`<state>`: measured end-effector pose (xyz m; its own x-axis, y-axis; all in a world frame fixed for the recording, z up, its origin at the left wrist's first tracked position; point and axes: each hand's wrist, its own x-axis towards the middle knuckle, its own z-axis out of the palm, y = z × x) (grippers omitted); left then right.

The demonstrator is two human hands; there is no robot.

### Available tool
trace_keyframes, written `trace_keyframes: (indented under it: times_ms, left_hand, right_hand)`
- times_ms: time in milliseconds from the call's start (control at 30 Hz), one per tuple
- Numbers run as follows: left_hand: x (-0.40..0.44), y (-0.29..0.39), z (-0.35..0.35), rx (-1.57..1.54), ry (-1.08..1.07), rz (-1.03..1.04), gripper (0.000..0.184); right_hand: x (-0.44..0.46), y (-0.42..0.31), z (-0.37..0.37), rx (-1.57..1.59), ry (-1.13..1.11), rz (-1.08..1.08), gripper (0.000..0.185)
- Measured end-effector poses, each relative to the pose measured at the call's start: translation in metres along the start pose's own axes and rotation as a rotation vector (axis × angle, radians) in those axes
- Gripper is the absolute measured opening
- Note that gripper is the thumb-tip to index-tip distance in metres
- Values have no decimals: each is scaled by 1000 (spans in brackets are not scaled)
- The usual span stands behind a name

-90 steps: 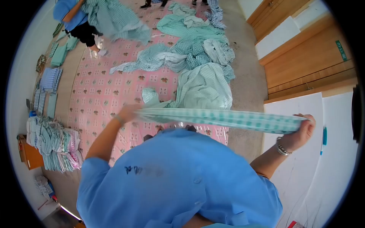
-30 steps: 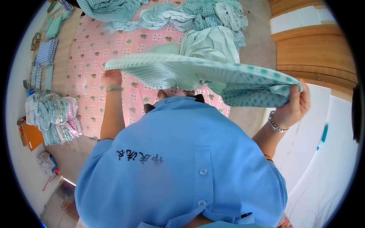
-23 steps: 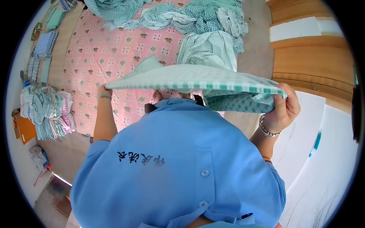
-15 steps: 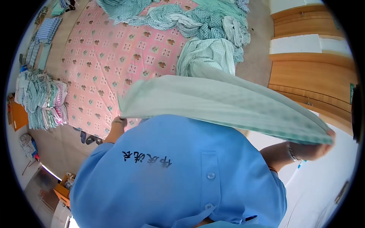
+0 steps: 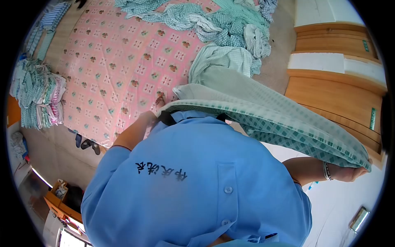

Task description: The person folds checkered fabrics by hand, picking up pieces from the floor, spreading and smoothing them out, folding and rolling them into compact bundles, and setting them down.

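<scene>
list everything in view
checked cloth: one, green and white, across the front
heaped cloths: several, mostly green, far end
patterned sheet: one, pink, floor
stacked cloths: one pile, mixed colours, left
folded cloths: several, blue and green, upper left
shoes: at least three, dark, beside the sheet
doors: two, brown, right
wooden furniture: one piece, orange, lower left
shiny object: one, silver, lower right
shirt: one, blue, on the person
left hand: one, bare, cloth's left end
right hand: one, bare, cloth's right end
</scene>
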<state>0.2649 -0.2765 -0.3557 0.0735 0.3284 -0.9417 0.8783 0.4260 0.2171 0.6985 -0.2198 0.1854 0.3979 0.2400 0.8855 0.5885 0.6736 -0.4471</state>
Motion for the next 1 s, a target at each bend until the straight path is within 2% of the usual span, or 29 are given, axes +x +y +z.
trace_keyframes:
  times_ms: [33,100,133,267,333,400,433,467,500,600,667,767,833,867,900,933,967,1000]
  left_hand:
    - [-3,2,-4,-3,-2,5,21]
    - [-3,6,-12,389,84,258,18]
    - [2,2,-17,433,132,278,18]
    - [24,-44,-31,-4,401,52,23]
    - [24,-72,-31,-455,470,-83,26]
    - [19,-96,-36,-1515,348,-355,27]
    - [14,-108,-40,-2047,205,-415,28]
    - [10,-120,-43,-2550,89,-603,29]
    - [11,-126,-39,-2616,60,-640,29]
    - [16,-137,-16,-2473,133,-598,27]
    - [18,-141,-6,-2424,219,-598,26]
    - [35,-158,-8,-2427,321,-569,26]
    - [104,-244,3,-2568,-96,-434,34]
    - [108,-247,-8,-3283,-319,-424,36]
    - [112,-250,-20,-3978,-649,-335,40]
    - [97,-237,-49,-3499,-105,-190,41]
    - [79,-212,-78,-2653,344,-196,43]
    - [66,-196,-104,-2387,438,-155,44]
  right_hand:
    - [1,-3,3,-32,10,-33,23]
    - [6,-3,-1,9,-6,-32,20]
    - [8,-2,-5,50,-17,-29,17]
    - [9,-2,-22,-66,42,5,20]
    - [10,-10,-25,102,-68,32,25]
    - [7,-21,-22,128,-75,63,27]
    - [4,-26,-22,147,-84,92,28]
    - [9,-22,-31,-174,27,-29,28]
    - [13,-19,-41,-179,38,-30,28]
    - [21,-13,-67,-232,116,8,27]
    - [22,-2,-69,-677,194,-28,30]
    - [33,28,-102,-640,302,116,29]
    - [24,40,-86,-572,338,124,25]
    - [17,49,-78,-430,337,183,23]
    - [10,57,-74,-285,334,243,21]
    - [-2,64,-64,-267,224,286,19]
    - [-14,71,-54,-252,113,328,18]
    - [-30,80,-37,-181,92,415,17]
